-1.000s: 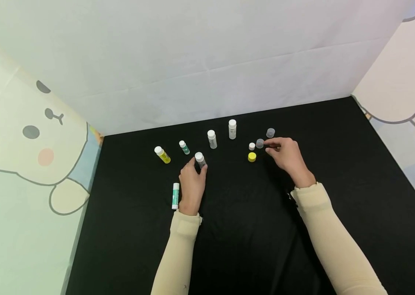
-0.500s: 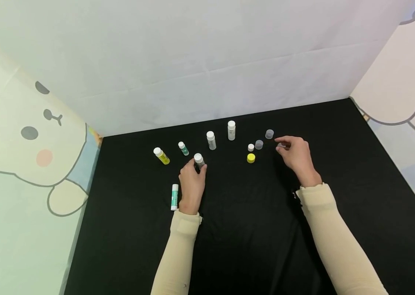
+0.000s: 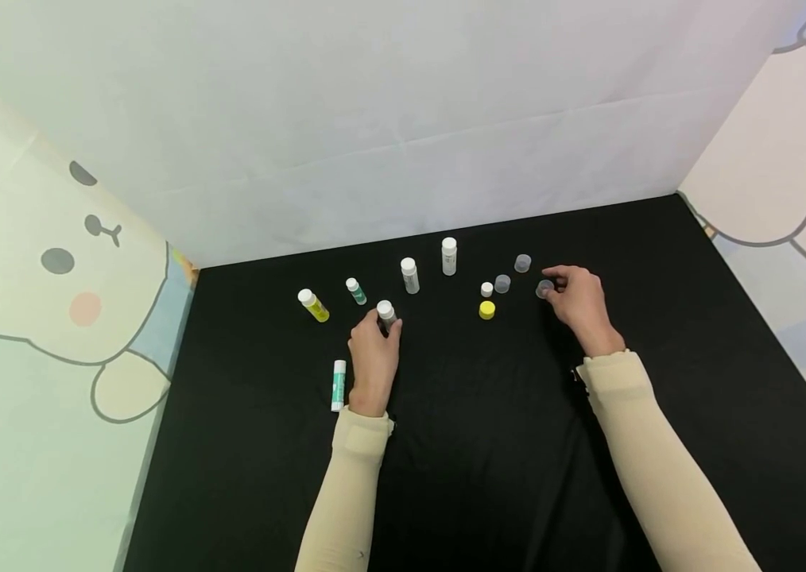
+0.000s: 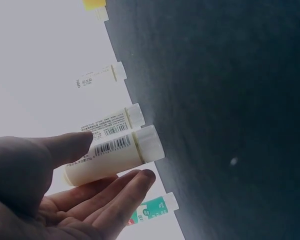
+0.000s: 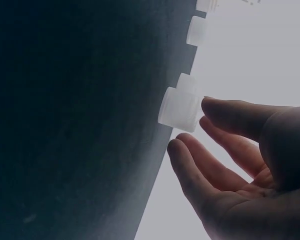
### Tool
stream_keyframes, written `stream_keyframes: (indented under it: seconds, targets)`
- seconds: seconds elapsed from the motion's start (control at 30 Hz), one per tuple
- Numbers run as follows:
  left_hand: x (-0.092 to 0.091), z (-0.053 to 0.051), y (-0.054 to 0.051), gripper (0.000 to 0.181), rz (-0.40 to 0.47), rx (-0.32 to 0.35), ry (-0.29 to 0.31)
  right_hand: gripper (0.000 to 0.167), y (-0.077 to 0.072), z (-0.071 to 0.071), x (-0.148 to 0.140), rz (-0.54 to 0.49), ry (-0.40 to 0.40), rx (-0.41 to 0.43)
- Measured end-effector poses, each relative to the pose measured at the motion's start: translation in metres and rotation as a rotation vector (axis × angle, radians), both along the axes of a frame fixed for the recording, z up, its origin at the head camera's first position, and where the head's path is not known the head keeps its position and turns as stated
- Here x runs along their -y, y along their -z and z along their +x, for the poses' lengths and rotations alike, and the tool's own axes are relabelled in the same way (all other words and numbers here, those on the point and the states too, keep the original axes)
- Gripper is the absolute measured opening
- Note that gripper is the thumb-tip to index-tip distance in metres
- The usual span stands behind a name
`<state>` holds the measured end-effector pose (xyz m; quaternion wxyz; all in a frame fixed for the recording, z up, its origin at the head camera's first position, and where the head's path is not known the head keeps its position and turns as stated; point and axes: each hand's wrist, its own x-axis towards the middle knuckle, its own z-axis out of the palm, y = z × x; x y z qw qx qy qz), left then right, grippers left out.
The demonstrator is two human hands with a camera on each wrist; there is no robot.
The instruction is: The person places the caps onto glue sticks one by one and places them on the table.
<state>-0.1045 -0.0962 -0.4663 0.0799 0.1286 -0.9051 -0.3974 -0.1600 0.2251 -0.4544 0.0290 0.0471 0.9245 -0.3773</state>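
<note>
My left hand (image 3: 373,361) holds an upright white-capped glue stick (image 3: 386,311) between thumb and fingers. In the left wrist view its pale tube (image 4: 110,159) with a barcode lies between the thumb and fingers of the hand (image 4: 20,175). At the right, my right hand (image 3: 580,303) is beside a translucent cap (image 3: 544,289) standing on the black table. The right wrist view shows thumb and fingers of this hand (image 5: 290,150) spread around the cap (image 5: 179,110), with gaps between.
Behind stand two white glue sticks (image 3: 410,276) (image 3: 449,257), a yellow one (image 3: 313,307) and a small green one (image 3: 356,291). A green-and-white stick (image 3: 339,385) is by my left wrist. Mid-table are a yellow cap (image 3: 486,310), small white cap (image 3: 486,289) and translucent caps (image 3: 502,284) (image 3: 523,263).
My right hand has moved right, away from the other caps, and a translucent cap now stands by its parted fingers. My left hand has kept its grip in the same place.
</note>
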Motion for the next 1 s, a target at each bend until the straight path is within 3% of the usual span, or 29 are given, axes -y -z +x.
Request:
stream_keyframes:
  seconds: [0.3,1.0]
  targets:
    - [0.0002,0.0010,0.0003,0.018,0.004,-0.004,0.003,0.034,0.0086,-0.0030,0.0002,0.007,-0.023,0.019]
    - [-0.0008,0.0077,-0.0066,0.016,0.013,-0.027,0.037,0.032,0.0055,0.0017,0.0034,-0.016,-0.010,-0.027]
